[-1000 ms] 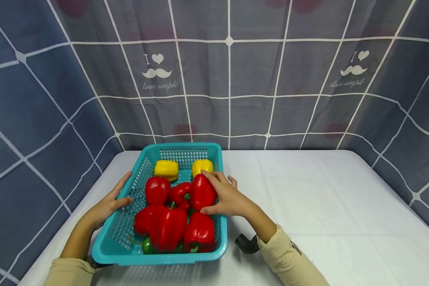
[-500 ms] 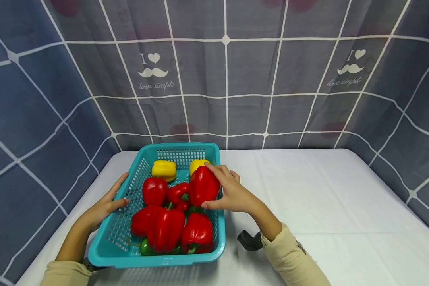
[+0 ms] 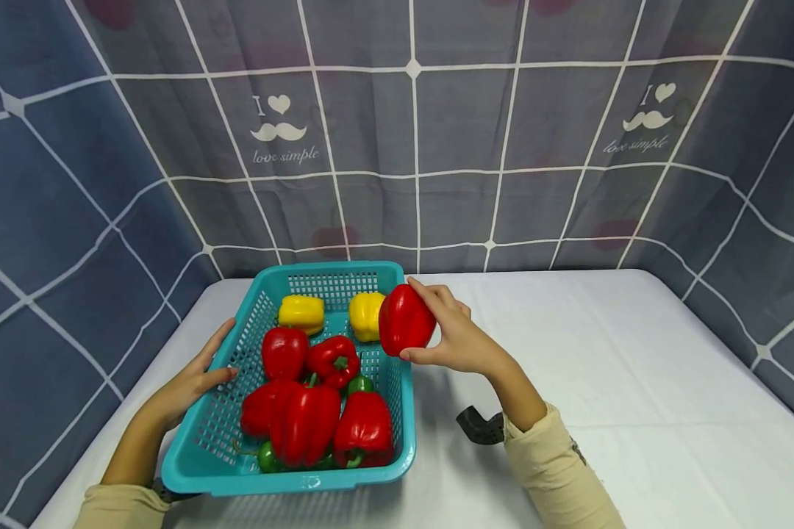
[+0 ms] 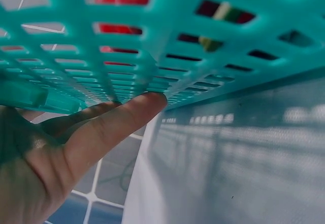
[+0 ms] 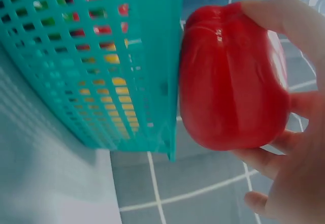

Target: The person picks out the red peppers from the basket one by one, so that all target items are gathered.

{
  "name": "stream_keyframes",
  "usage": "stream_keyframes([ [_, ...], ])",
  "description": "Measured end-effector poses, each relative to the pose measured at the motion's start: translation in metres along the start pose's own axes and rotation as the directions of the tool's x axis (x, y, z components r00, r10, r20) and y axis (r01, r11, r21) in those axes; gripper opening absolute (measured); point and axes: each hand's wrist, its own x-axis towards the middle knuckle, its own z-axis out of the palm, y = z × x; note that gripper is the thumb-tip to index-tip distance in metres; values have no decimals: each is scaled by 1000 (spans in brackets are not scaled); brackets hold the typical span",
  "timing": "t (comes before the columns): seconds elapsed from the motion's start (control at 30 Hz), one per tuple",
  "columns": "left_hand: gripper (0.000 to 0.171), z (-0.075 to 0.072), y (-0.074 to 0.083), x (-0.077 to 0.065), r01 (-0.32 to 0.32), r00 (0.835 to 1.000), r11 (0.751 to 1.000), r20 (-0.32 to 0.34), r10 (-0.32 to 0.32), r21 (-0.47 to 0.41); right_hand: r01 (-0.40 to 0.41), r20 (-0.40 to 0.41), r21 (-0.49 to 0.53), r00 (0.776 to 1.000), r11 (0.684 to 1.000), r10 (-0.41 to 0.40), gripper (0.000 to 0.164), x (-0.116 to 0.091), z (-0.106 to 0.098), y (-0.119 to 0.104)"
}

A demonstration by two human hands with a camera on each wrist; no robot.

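Observation:
A red bell pepper (image 3: 406, 320) is in my right hand (image 3: 462, 339), pinched between thumb and fingers above the basket's right rim. In the right wrist view the pepper (image 5: 231, 79) is seen beside the basket's outer wall (image 5: 152, 56). My left hand (image 3: 184, 388) grips the left rim of the turquoise basket (image 3: 291, 482), thumb over the edge and fingers along the outside. The left wrist view has those fingers (image 4: 109, 132) against the slotted wall. Inside lie several red peppers (image 3: 306, 425), two yellow peppers (image 3: 301, 314) and some green ones (image 3: 268, 457), partly hidden.
The basket stands on the left part of a white-covered table (image 3: 569, 382). Grey checked curtain (image 3: 463, 132) hangs behind it and along both sides. A dark wrist-worn device (image 3: 479, 426) sticks out by the right sleeve.
My right hand has lifted the red bell pepper from among the others and carried it up and right to the rim. A green pepper beneath is uncovered. The left hand stays on the basket.

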Motion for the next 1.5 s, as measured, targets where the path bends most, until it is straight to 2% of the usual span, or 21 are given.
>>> stream_keyframes([
  [0.2, 78, 0, 0, 0, 10, 1000, 1000, -8, -10, 15, -36, 33, 3, 999, 999, 36, 91, 0, -11, 11],
  [0.6, 77, -1, 2, 3, 18, 1000, 1000, -19, -18, 21, -113, 21, 40, 993, 993, 112, 91, 3, -21, 40],
  [0.87, 77, 0, 2, 3, 25, 999, 1000, -20, -24, 18, -173, 26, 27, 985, 985, 172, 88, 5, -16, 60],
  [1.5, 77, 1, 2, 3, 12, 1000, 1000, -20, -11, 25, -220, 73, -27, 973, 975, 221, 89, 8, 3, 90],
])
